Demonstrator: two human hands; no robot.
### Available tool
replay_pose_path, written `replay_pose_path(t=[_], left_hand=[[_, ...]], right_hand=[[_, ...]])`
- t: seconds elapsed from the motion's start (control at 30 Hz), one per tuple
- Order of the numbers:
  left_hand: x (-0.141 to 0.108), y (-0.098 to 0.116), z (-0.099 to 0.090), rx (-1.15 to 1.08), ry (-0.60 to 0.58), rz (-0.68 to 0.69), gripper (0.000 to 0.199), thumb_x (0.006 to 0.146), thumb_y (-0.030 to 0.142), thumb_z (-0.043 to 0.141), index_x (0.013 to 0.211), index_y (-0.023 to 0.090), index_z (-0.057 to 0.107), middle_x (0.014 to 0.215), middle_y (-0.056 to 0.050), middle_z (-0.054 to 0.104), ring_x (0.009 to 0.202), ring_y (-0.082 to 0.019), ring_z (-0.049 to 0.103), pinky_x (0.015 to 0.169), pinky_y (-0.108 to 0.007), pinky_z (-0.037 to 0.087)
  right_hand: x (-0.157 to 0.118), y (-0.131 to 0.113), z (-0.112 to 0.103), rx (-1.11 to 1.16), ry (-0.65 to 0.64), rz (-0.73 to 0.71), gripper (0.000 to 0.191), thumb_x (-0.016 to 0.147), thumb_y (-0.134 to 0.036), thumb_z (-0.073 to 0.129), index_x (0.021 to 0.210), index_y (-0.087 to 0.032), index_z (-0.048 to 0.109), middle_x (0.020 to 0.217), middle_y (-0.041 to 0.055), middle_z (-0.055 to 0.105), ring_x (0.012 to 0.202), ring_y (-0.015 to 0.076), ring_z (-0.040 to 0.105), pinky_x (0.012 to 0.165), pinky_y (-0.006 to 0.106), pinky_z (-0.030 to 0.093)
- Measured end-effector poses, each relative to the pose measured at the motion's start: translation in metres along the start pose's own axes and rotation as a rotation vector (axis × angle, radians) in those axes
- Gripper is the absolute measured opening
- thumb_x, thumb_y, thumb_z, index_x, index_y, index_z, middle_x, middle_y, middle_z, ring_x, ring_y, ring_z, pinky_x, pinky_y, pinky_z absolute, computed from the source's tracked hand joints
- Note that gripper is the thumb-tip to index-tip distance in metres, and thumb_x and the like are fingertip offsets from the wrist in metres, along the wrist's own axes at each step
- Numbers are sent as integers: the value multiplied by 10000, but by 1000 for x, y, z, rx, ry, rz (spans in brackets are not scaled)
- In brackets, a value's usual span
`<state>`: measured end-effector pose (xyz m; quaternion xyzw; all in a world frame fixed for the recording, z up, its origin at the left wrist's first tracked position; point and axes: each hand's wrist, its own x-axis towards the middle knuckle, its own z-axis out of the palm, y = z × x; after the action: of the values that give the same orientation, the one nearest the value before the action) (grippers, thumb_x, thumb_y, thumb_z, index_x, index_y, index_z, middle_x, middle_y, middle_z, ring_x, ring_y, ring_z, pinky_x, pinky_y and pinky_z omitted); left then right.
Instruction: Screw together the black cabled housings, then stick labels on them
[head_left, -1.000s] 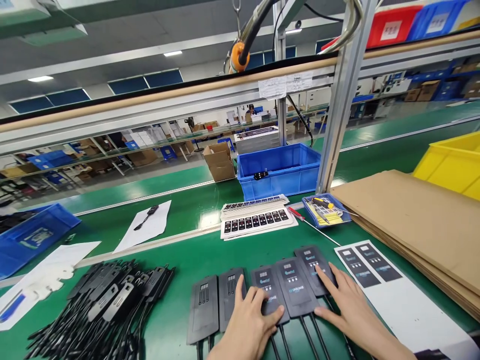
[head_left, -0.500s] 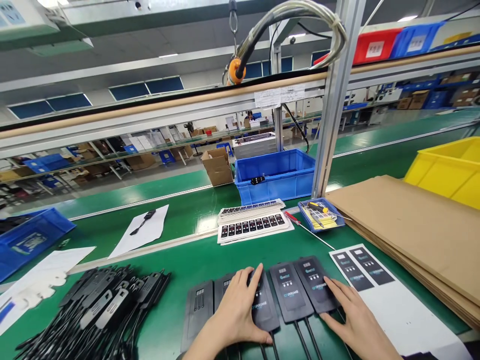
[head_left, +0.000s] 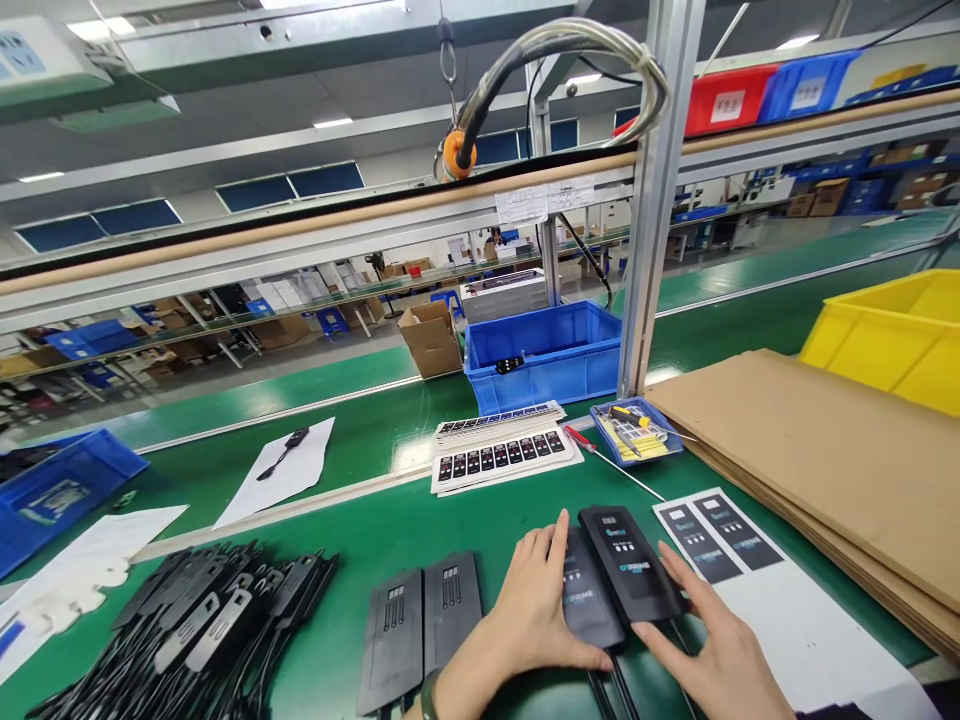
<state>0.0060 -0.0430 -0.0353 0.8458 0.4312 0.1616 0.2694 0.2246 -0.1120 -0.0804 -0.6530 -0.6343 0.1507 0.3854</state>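
Note:
My left hand point(head_left: 536, 610) spans a black controller box point(head_left: 591, 595) with a printed label, fingers along its upper left side and thumb at its lower edge. Right beside it, slightly overlapping, lies another labelled controller box point(head_left: 630, 565). My right hand point(head_left: 709, 630) grips that one at its right side and bottom edge with finger and thumb. Cables run from the boxes toward me. Left of my hands, two boxes without labels, one plain black box point(head_left: 394, 635) and its neighbour point(head_left: 452, 605), lie side by side; my left forearm partly covers the second.
A heap of cabled black boxes point(head_left: 217, 610) lies at left. Label sheets point(head_left: 502, 458), a red-handled screwdriver point(head_left: 611, 462) and a small tool tray point(head_left: 637, 430) are ahead. A label backing sheet point(head_left: 787, 610) and stacked cardboard point(head_left: 810, 450) stand right. Behind is a blue bin point(head_left: 544, 375).
My left hand has moved right with a labelled box, closing the gap to the rightmost one. The second unlabelled box is now uncovered. The labelled boxes are bunched together; a third is no longer distinguishable.

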Motion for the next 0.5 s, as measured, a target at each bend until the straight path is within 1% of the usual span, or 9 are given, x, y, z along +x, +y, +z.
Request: replay_pose_path(t=[0.03,0.1,0.17,0.23,0.3,0.37,0.43,0.5], left_hand=[[-1,-2,3,-20,22,2,1502,422,611,872,1532,126,-16,1463,-270,340,1339,-455,323,1079,-655,274],[-9,-6,4,-29,41,-1,1515,467,661,839,1518,125,-112,1543,-301,174,1418,-464,172,1100,-679,209],[-22,-9,-5,27,-10,-30,1515,492,725,791,1505,120,-160,1568,-306,-20,1444,-452,-7,1113,-697,124],[-39,-14,-22,132,-108,-113,1483,504,780,739,1511,131,-135,1559,-285,-119,1431,-430,-118,1109,-704,46],[-57,-21,-43,244,-195,-244,1446,507,811,704,1521,137,-76,1550,-267,-156,1412,-416,-178,1097,-702,-21],[-73,-30,-62,334,-247,-364,1466,470,813,716,1521,119,-34,1539,-260,-180,1398,-411,-211,1092,-686,-68],[-83,-39,-75,356,-303,-406,1463,461,798,731,1520,118,-16,1541,-254,-168,1410,-398,-192,1100,-665,-74],[-89,-46,-82,322,-353,-377,1418,487,774,737,1522,148,-3,1560,-240,-114,1439,-376,-128,1112,-644,-67]], right_hand=[[0,-5,3,-2,-1,-24,688,870,-515,536,1435,-155,382,1319,130,592,1179,266,596,905,366,568],[-1,-15,12,-16,8,-87,675,873,-476,533,1430,-130,377,1274,145,618,1141,268,619,874,356,580],[-2,-23,24,-45,34,-169,648,882,-438,515,1423,-109,376,1239,157,631,1113,275,630,848,357,587],[-4,-28,38,-89,66,-243,642,898,-414,496,1442,-111,339,1212,159,637,1085,283,634,819,371,593],[-7,-30,50,-134,80,-295,676,907,-406,493,1479,-122,270,1202,161,632,1056,294,636,788,389,596],[-10,-30,58,-174,84,-319,716,914,-409,493,1508,-131,207,1220,173,613,1060,317,625,781,416,593],[-12,-29,61,-187,64,-313,732,922,-421,484,1518,-128,177,1250,192,587,1093,337,608,799,441,587],[-13,-27,57,-152,-17,-265,752,917,-445,491,1521,-132,171,1310,200,545,1153,338,582,837,441,579]])
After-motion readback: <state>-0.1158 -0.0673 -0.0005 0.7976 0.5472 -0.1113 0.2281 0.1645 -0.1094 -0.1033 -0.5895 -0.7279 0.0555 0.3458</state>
